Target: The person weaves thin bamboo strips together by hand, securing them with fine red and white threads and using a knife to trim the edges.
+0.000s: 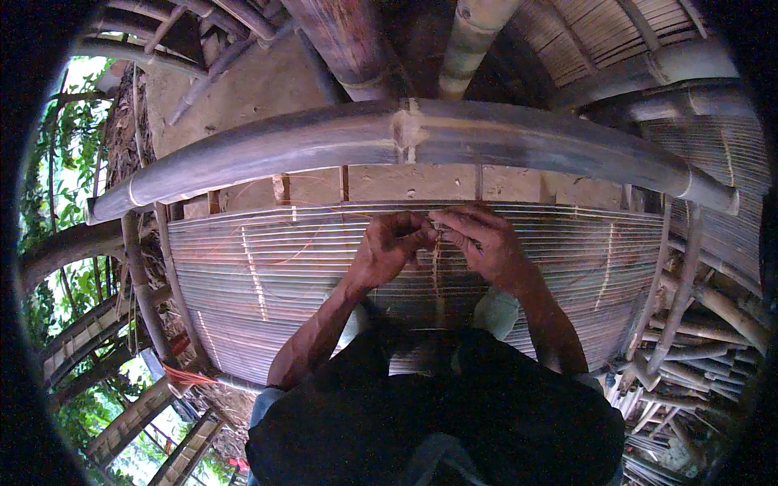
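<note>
A brown, slatted bamboo mat (417, 292) ran left-to-right, parallel to a thick grey bamboo pole (519, 139); nearby, left hand (393, 245) and right hand (485, 240) were pinched closed, contents unclear.

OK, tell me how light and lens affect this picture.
Head view: the fisheye bows the long pole and leaves the corners black; head view: gaps among the leaves blow out to white, while the clothing sinks nearly to black; head view: the left hand and right hand read clearly, but what lies between them is too small to tell.
</note>
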The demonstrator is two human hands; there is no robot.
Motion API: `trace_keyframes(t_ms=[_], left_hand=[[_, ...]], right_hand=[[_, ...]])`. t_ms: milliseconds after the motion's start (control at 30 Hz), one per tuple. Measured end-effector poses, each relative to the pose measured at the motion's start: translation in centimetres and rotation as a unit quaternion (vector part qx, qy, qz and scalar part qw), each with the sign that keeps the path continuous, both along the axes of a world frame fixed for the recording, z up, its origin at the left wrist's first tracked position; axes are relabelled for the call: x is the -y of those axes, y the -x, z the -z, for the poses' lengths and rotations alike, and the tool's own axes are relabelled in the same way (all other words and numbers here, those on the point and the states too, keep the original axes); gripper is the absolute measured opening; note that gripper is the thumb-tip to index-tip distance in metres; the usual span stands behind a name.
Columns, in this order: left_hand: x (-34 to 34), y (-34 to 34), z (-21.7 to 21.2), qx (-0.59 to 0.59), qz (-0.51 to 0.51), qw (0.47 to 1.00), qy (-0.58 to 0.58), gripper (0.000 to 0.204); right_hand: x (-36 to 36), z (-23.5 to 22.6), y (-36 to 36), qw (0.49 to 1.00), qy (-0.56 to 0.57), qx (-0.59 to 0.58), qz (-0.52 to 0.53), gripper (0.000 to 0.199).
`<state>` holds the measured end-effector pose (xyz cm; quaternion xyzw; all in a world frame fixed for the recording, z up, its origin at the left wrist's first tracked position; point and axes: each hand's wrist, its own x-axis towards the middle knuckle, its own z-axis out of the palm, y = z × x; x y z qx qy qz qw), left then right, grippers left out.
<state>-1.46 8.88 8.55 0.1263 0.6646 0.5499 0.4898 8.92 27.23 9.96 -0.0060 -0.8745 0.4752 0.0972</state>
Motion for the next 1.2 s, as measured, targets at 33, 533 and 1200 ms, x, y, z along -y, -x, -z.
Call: trace_keyframes(t_ms=[33,533,1200], left_hand=[[-0.2,0.1,0.0,0.002,0.001,1.000,0.000,0.020],[-3.1,-0.2,3.5,-0.026,-0.097,0.992,-0.075,0.013],[-4.8,-1.4,4.6,0.028,-0.128,0.986,-0.106,0.032]], right_hand=[[-0.3,0.2,-0.2,1.000,0.000,0.002,0.001,0.037],[-1.4,3.3,-1.5,0.819,0.482,0.269,0.154,0.017],[-0.9,4.4,-1.9,0.960,0.116,0.179,0.183,0.027]])
